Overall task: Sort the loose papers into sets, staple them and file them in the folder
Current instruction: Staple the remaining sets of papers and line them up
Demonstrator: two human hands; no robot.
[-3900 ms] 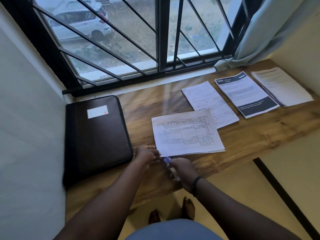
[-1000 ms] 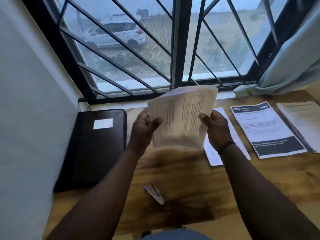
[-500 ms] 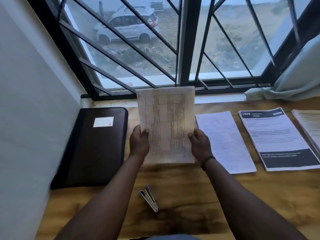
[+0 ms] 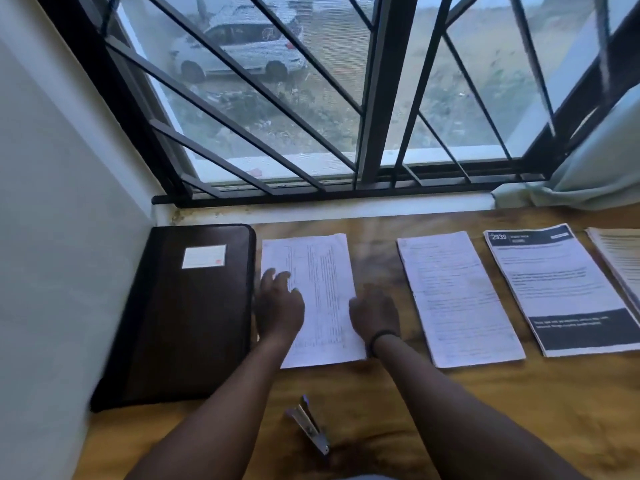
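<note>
Paper set [image 4: 320, 296], previously held upright, now flat on desk [image 4: 485, 403]; left hand [image 4: 278, 306] and right hand [image 4: 375, 315] rest open-fingered on its edges.

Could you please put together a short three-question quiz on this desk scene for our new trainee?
1. True or false: the folder is lying closed on the desk.
2. How many sets of paper lie on the desk to the right of the set under the hands?
3. Which lies nearest the person: A) the stapler, B) the sheet headed 2939, C) the curtain?

Key
1. True; its cover with the white label faces up.
2. Three, the last cut off by the frame edge.
3. A; it lies untouched between the forearms, while the left hand and right hand rest on the paper set.
</note>
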